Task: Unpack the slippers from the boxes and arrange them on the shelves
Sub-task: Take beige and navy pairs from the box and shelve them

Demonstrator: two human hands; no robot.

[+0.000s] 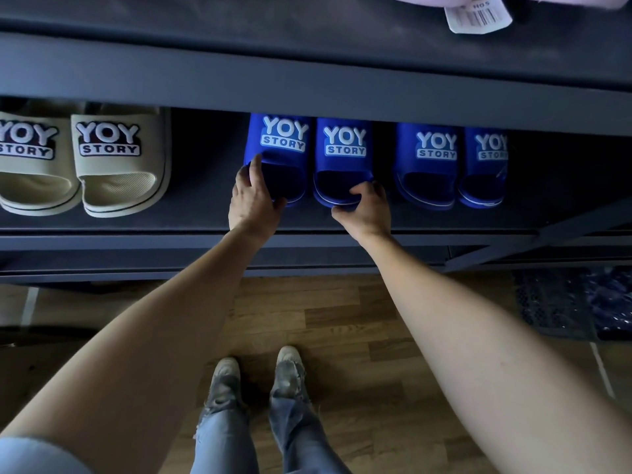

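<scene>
left hand: the left hand (254, 200) is curled round the outer side and heel of the left blue foam slipper (284, 148), with a finger up along its edge and the thumb at the heel rim.
right hand: the right hand (367, 206) pinches the heel of the right blue foam slipper (343, 148), fingers bent over the sole and thumb under the rim.
held pair: both slippers have a white "yoy story" badge on the strap. they are side by side and touching on the dark grey metal shelf (191, 213), toes to the back and heels to the front rail.
second blue pair: a matching blue foam pair (444, 159) sits just beside them to the right on the same shelf.
cream pair: a cream foam pair (82, 159) with dark badges lies well apart at the left end.
upper shelf: a dark upper board (273, 63) runs above, with a white barcode tag (478, 15) at its top right.
floor: the wood-plank floor (342, 319) shows below, with the person's worn grey shoes (260, 378) and pale jeans.
</scene>
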